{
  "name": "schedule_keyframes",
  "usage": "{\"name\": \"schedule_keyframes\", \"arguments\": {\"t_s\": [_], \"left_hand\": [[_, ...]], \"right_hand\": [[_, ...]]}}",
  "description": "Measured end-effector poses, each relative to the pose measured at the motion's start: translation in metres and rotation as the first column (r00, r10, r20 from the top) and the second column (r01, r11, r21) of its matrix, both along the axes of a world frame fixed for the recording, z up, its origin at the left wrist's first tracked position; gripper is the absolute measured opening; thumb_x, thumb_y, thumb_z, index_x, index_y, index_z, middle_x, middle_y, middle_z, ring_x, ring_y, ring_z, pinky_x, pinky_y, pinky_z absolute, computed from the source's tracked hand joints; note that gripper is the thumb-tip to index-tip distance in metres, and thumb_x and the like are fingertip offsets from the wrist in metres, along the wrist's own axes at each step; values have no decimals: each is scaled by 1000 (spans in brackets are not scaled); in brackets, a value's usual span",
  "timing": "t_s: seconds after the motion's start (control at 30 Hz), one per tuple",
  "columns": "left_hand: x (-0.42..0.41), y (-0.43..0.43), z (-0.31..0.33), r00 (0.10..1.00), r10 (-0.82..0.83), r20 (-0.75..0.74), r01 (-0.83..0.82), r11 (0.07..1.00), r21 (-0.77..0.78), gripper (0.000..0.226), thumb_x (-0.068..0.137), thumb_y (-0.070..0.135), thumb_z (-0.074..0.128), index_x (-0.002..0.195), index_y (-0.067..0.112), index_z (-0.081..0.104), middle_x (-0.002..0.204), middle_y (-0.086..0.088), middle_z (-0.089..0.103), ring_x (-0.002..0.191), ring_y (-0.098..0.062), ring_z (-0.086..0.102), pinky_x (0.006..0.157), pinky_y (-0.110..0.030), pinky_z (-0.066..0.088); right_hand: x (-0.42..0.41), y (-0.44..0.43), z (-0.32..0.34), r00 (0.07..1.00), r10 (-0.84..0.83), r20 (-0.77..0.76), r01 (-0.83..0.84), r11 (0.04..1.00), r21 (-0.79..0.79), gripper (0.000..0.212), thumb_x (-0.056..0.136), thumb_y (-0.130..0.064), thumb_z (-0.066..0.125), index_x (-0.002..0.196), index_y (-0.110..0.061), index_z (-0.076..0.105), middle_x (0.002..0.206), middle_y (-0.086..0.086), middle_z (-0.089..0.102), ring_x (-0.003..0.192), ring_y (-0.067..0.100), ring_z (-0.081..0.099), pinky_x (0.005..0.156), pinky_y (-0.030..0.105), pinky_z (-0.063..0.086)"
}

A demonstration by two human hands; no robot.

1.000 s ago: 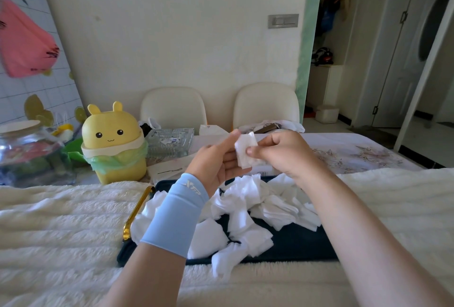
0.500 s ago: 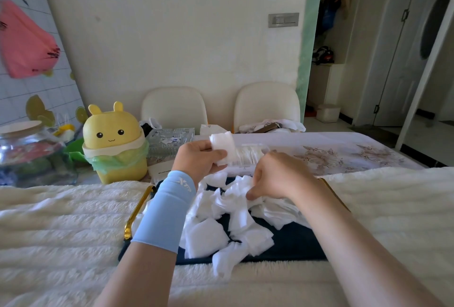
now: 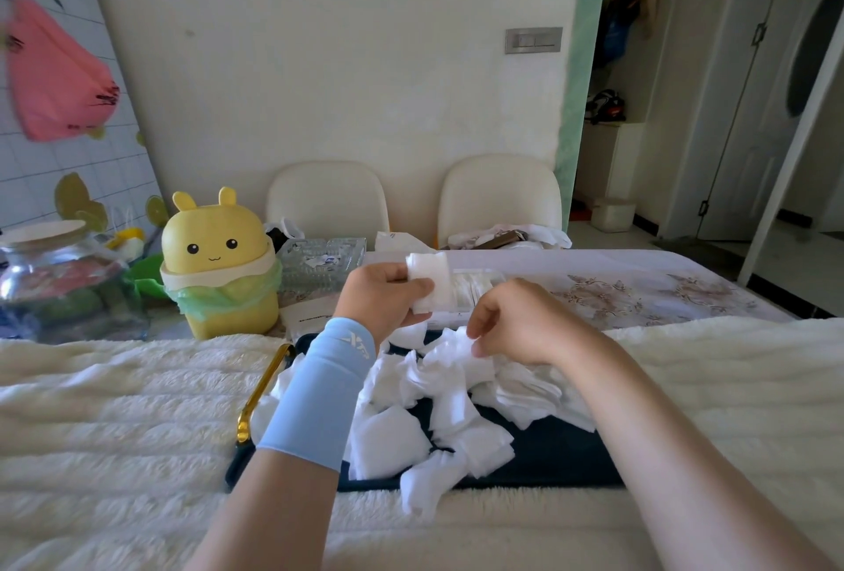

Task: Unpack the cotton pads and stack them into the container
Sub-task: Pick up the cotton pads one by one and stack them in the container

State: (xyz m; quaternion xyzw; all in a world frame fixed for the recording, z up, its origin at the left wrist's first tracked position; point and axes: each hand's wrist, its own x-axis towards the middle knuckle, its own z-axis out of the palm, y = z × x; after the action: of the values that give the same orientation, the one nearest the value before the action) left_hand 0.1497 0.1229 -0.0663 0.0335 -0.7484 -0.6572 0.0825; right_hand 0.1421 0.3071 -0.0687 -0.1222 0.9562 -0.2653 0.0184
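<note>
left hand [image 3: 383, 296] fingers grip a stack of pads [image 3: 427, 280] above the far edge of the tray [image 3: 561, 451]; right hand [image 3: 516, 324] curls over the pile [image 3: 438, 392] on the tray, grasp unclear. a loose pinch could fan the stack apart.

White letters beginning "XT" are printed on the light-blue sleeve [image 3: 319, 392] worn below the left hand [image 3: 383, 296]. A dark printed line on the white sheet [image 3: 310, 319] behind it cannot be read.

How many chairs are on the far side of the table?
2. The left chair stands behind the clear glass dish; the right chair stands beside it, by the green wall edge. The table hides their lower parts.
</note>
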Motion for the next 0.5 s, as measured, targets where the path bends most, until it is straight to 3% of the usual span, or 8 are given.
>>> {"name": "schedule_keyframes", "arguments": {"t_s": [0.07,0.13,0.2,0.27,0.4,0.5], "left_hand": [[0,0,0,1000,4,0,-4,1000,-2,8,88,5,69,95,9,73,91,-7,73,82,-21,72,66,-24,61],[-1,0,0,1000,3,1,-3,1000,-2,8,89,5,69,92,11,72,90,-6,73,81,-21,72,66,-25,61],[-1,1,-1,1000,5,3,-5,1000,-17,8,89,5,69,89,13,72,92,-7,73,83,-21,72,68,-27,61],[-2,1,-2,1000,9,7,-9,1000,-30,8,89,6,68,89,13,72,94,-8,73,85,-22,72,69,-28,61],[-1,-1,-1,1000,26,13,-26,999,-28,7,90,8,67,87,10,72,94,-9,72,86,-23,72,67,-27,62],[0,2,0,999,18,26,-18,1000,-1,12,92,13,65,92,4,73,97,-12,73,88,-25,72,72,-32,62]], "right_hand": [[-2,2,0,1000,-23,14,23,999,-48,29,73,-31,87,97,-31,70,93,-11,65,84,15,67,68,30,54],[0,2,-3,1000,-19,20,18,999,27,39,71,-39,87,104,-28,69,94,-12,63,86,13,66,74,33,56],[0,1,-6,1000,11,15,-12,999,48,26,76,-32,85,98,-26,74,85,-16,63,78,11,65,69,29,55],[0,4,-2,998,34,45,-32,998,-53,21,78,-25,85,97,-29,76,81,-16,61,74,12,65,62,24,50],[1,21,15,999,16,49,-3,971,-239,33,85,-25,79,117,-27,72,95,-15,64,84,5,63,72,21,44],[1,31,20,994,37,106,17,883,-469,20,87,-18,77,105,-19,71,95,-1,71,85,11,70,76,22,53]]}}
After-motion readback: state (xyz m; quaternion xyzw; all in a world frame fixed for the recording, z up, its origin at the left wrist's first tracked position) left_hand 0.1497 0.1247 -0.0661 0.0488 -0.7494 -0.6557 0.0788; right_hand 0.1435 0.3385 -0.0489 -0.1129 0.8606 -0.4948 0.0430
